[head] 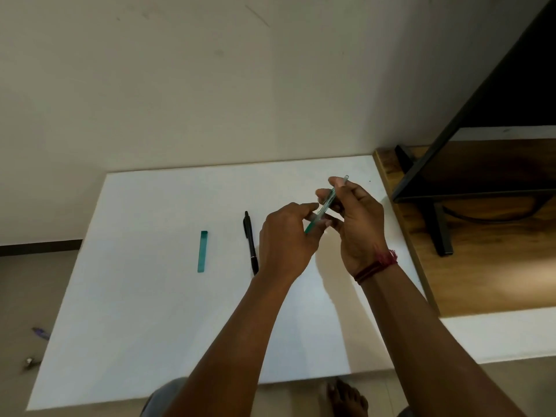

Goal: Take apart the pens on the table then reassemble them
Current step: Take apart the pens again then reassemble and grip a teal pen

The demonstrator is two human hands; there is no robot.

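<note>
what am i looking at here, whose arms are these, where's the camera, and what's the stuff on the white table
There is no machine here. A person works with bare hands, and the single picture comes from a camera worn on the head, looking forward and down. That is why both arms reach in from the bottom edge.

The left hand and the right hand both hold a clear pen above the white table. The left pinches its lower, green end, and the right grips the upper part.

On the table lie a green cap and, to its right, a black pen, whose near end is hidden behind the left hand. A wooden shelf stands at the right.
</note>
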